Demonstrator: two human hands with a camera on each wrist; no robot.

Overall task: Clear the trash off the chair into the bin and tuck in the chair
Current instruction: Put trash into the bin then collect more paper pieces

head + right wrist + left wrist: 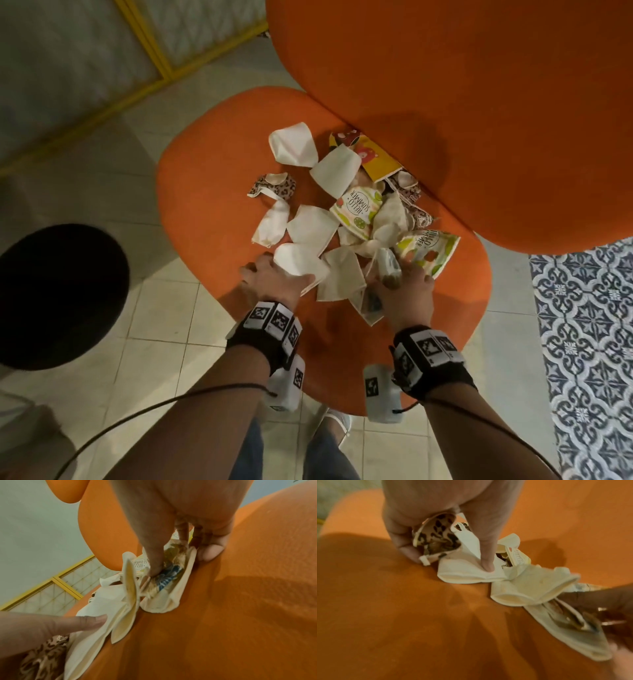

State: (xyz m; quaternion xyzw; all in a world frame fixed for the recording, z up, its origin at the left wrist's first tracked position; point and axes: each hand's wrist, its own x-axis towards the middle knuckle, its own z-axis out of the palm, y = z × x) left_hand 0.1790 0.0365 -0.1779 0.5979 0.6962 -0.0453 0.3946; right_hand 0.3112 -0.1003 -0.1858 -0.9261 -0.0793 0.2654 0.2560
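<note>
Crumpled white and printed paper cups (310, 226) on orange fabric chair seat (205, 192) are light, crushable: left hand (274, 279) pinches two near front edge, right hand (407, 284) pinches one; grab flattened rims, bunch several.

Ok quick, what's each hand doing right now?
Left hand: grips a leopard-print cup and a white cup.
Right hand: pinches a flattened, stained cup.

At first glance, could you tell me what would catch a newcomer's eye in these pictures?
The bright orange chair fills the head view, with a heap of flattened paper cups and printed wrappers in the middle of its seat, against the backrest. At the near edge of the heap, the left hand grips a white cup and a leopard-print one, while the right hand pinches a soiled cup. A round black bin stands on the floor left of the chair.
</note>
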